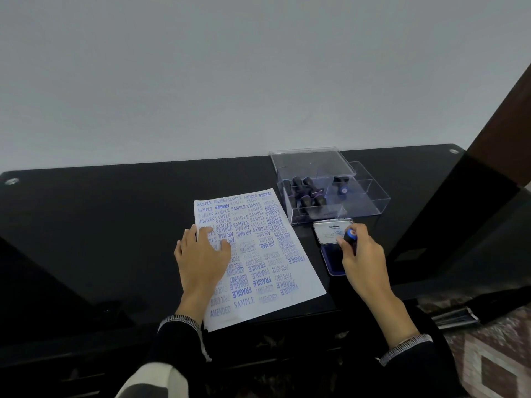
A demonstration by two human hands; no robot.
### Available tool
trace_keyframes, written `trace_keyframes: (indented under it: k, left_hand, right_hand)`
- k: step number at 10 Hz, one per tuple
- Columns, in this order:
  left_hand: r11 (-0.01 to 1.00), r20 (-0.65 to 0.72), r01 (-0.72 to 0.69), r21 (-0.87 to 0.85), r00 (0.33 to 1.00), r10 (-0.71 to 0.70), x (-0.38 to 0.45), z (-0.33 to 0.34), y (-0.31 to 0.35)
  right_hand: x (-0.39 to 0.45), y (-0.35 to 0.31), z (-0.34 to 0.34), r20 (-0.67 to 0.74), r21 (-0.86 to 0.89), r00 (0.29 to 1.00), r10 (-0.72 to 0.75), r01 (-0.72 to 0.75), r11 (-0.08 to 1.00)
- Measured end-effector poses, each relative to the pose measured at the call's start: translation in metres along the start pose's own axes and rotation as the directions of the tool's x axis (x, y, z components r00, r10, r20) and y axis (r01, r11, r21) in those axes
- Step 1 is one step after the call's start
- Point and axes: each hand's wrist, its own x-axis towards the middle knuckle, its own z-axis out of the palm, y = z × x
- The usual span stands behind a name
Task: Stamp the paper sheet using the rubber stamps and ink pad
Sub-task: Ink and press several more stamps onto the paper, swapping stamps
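Left hand (pixel 202 255) flat on the paper sheet (pixel 255 262), palm down, fingers straight and slightly spread, fingertips toward 1 o'clock, pinning the sheet's left half to the black table (pixel 100 225); sheet at the centre, long axis running from 11 o'clock to 5 o'clock, covered nearly edge to edge with blue imprints reading SAMPLE, AMENDED, FRAGILE, AIR MAIL, FAX OUT, some upside down.

Right hand (pixel 362 259) at 3 o'clock of the sheet, fingers and thumb curled round a black stamp (pixel 351 237) with a blue cap on top; stamp held upright, lower end down on the dark blue ink pad (pixel 333 261); stamp face hidden by the fingers, contact with the ink not certain; pad's lid (pixel 330 231) swung open toward 12 o'clock, white label inside it with small print.

Clear plastic box (pixel 330 191) at 12 o'clock of the pad, just beside the lid; several black stamps (pixel 304 193) lying in its left compartment, one more stamp (pixel 342 185) apart from them in the middle compartment, blue cap facing the camera.

Dark sleeves with striped cuffs on both wrists; patterned floor at 4 o'clock, beyond the table edge.
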Motion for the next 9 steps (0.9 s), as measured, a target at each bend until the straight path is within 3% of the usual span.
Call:
trace_keyframes:
  k: [4, 9]
  left_hand:
    - [1.000, -0.006, 0.000, 0.000, 1.000, 0.000, 0.000, -0.001, 0.000]
    - [1.000, -0.009, -0.010, 0.012, 1.000, 0.010, 0.000, 0.000, -0.001]
  right_hand:
    - [-0.025, 0.003, -0.001, -0.035, 0.049, 0.999, -0.029, 0.031, 0.998]
    - [-0.031, 0.005, 0.009, -0.113, -0.024, 0.988, -0.102, 0.100, 0.995]
